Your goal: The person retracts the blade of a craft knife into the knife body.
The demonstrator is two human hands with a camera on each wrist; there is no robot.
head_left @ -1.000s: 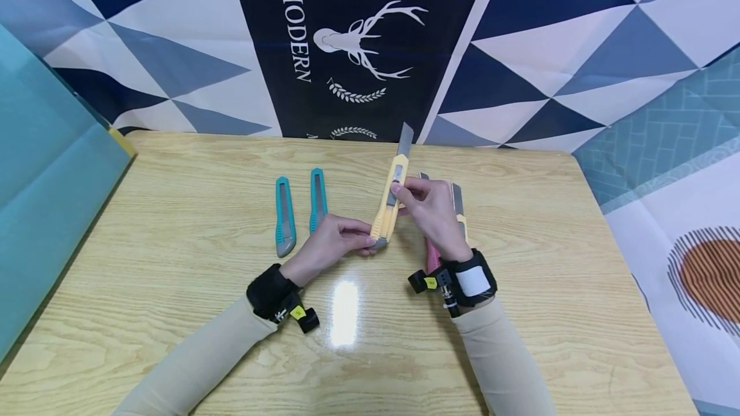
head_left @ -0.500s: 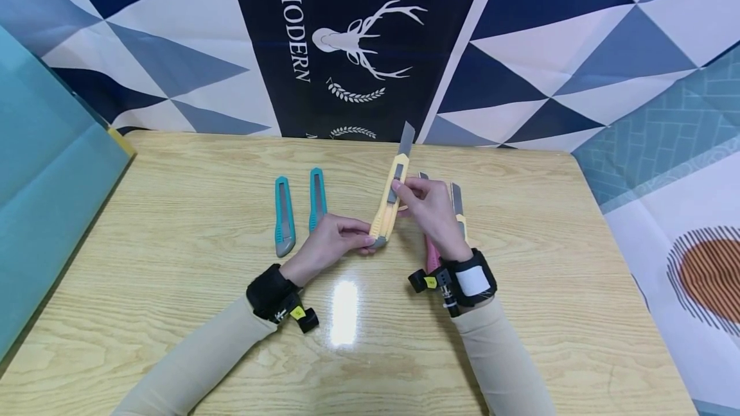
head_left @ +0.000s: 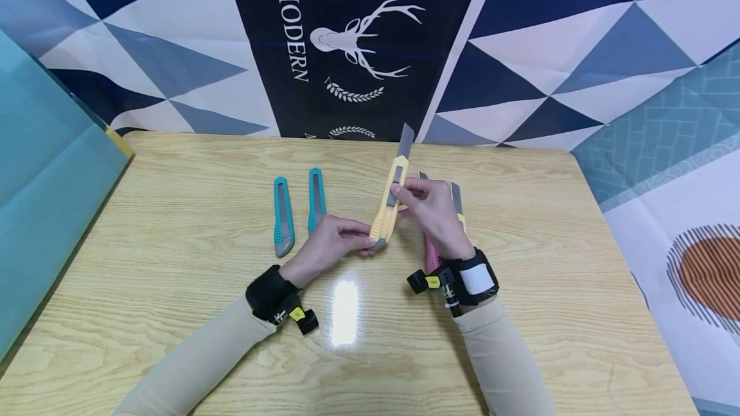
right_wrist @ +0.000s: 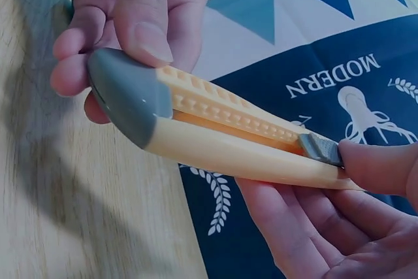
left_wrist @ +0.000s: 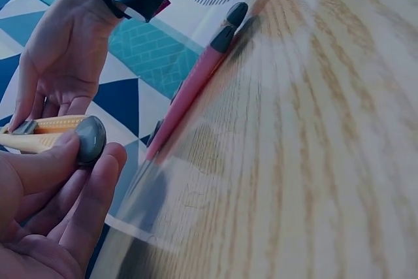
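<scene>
Both hands hold a yellow utility knife (head_left: 384, 214) above the table, its grey blade (head_left: 406, 140) extended and pointing away toward the wall. The left hand (head_left: 331, 241) pinches the grey end cap (right_wrist: 124, 96) between thumb and fingers. Farther up the body, my right hand (head_left: 435, 210) grips the knife, the thumb on the grey slider (right_wrist: 320, 149) and the fingers beneath. In the left wrist view the end cap faces the camera, and the blade lies out of view. The right wrist view shows the slot running from cap to slider.
Two teal utility knives (head_left: 283, 218) lie left on the wooden table (head_left: 191, 262), one partly behind the left hand. A pink utility knife (left_wrist: 189, 93) and a second yellow one (head_left: 456, 196) with blade out lie partly under the right hand. A patterned wall covering (head_left: 352, 37) borders the far edge.
The head view has shifted very slightly. Both hands keep their hold on the yellow utility knife in nearly the same place, and its blade stays extended.
</scene>
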